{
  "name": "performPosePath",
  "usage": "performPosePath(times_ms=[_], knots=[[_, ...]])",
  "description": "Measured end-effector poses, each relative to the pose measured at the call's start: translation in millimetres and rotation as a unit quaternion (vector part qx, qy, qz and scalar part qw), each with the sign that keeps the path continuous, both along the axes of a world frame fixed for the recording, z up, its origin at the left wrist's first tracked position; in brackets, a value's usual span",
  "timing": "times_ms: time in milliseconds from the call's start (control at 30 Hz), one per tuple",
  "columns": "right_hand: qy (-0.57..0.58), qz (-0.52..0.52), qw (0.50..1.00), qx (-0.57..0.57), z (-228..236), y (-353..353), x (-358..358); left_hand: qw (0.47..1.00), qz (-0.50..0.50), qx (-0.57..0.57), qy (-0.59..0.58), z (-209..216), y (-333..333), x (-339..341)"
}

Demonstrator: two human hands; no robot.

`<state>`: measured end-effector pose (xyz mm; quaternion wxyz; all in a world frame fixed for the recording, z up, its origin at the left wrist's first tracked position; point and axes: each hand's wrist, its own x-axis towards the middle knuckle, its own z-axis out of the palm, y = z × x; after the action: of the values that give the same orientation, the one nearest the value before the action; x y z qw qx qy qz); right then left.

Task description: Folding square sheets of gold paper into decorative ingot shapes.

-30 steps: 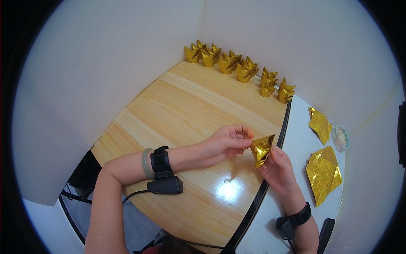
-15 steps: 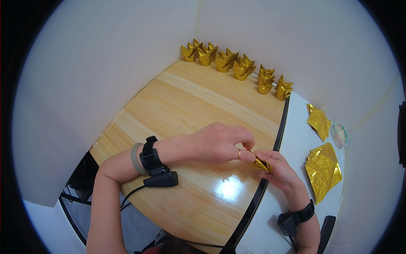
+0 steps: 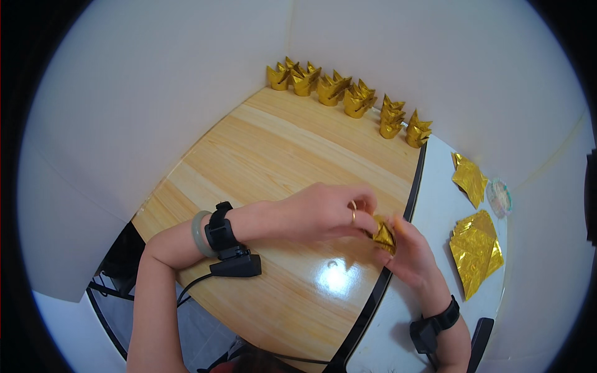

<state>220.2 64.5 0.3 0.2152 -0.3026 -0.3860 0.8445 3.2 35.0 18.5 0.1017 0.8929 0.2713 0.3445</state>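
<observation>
Between my two hands is a small piece of folded gold foil paper (image 3: 385, 239), held above the dark edge strip of the wooden table. My left hand (image 3: 333, 210), with a ring on one finger, pinches it from the left; its fingertips are partly hidden. From the right, my right hand (image 3: 413, 250) grips the same piece between thumb and fingers. At the far edge stands a row of several finished gold foil ingots (image 3: 333, 88), pointed at the top, some nested into each other.
On the white surface (image 3: 401, 311) to the right lie two flat stacks of gold foil paper, a larger near one (image 3: 476, 253) and a smaller far one (image 3: 470, 180). A round clear dish (image 3: 499, 198) sits beside them. Pale walls enclose the wooden table (image 3: 261, 155).
The gold foil paper has turned in my hands and shows a wider, fuller face. My left fingers have curled around its near side, and my right thumb has shifted on it.
</observation>
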Motion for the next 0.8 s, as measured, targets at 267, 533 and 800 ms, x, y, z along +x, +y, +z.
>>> performPosePath(times_ms=[267, 533, 800], knots=[[0.206, -0.043, 0.977, -0.031, -11.8, -5.8, -3.8, 0.99, 0.07, 0.065, -0.108, -4.7, 0.8, -1.8], [0.147, -0.055, 0.986, -0.057, -12.0, -4.9, -2.6, 0.997, 0.002, 0.061, -0.045, 4.8, 0.2, -6.9], [-0.251, -0.086, 0.878, 0.398, 15.4, -1.5, -0.6, 0.998, 0.007, -0.01, 0.067, -20.9, 7.2, -10.9]])
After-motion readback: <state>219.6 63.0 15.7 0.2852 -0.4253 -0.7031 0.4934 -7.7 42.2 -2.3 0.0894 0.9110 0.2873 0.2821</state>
